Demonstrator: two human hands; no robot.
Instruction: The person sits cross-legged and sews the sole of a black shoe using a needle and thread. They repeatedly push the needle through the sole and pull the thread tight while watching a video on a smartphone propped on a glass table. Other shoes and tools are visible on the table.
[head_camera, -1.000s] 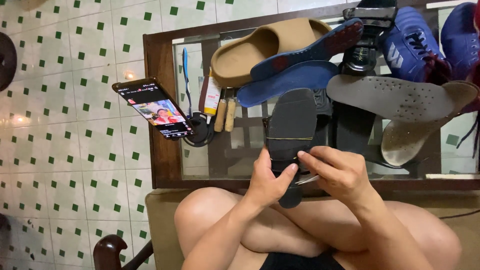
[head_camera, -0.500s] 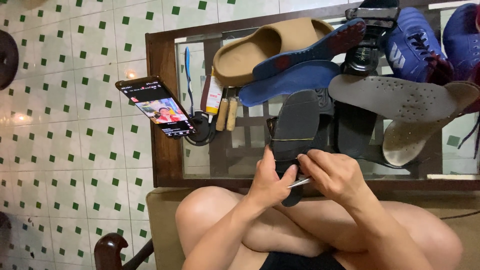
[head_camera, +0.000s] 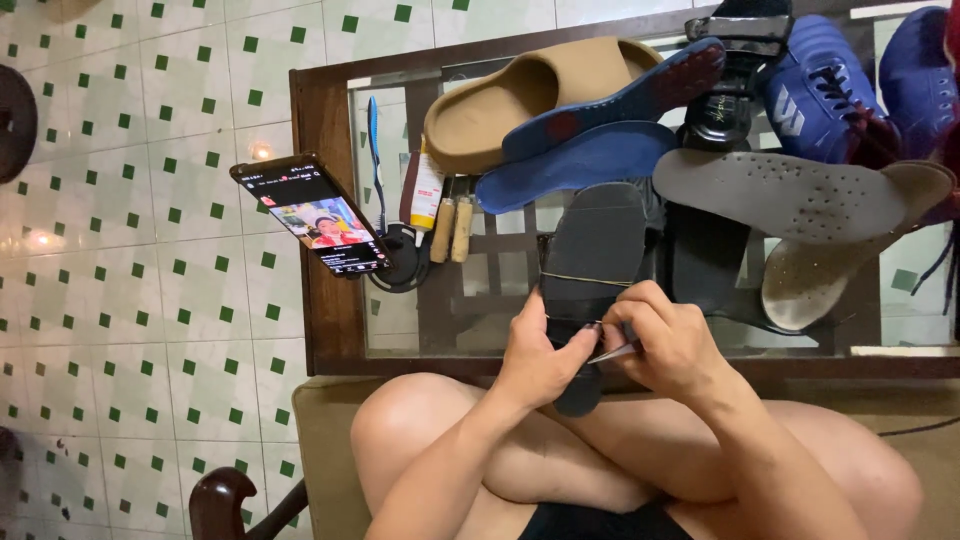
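Black flat sandal (head_camera: 590, 270) at frame centre, heel toward lap, toe at 12 over glass table (head_camera: 400, 310). Left hand (head_camera: 540, 355) clamps heel end; right hand (head_camera: 665, 345) pinches thin metal tool (head_camera: 612, 352) at sole edge. Sandal looks light, stiff-soled, slightly flexible; best gripped at heel edges.

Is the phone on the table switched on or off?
On. The phone, leaning at the left edge of the glass table, has a lit screen that shows a colourful picture.
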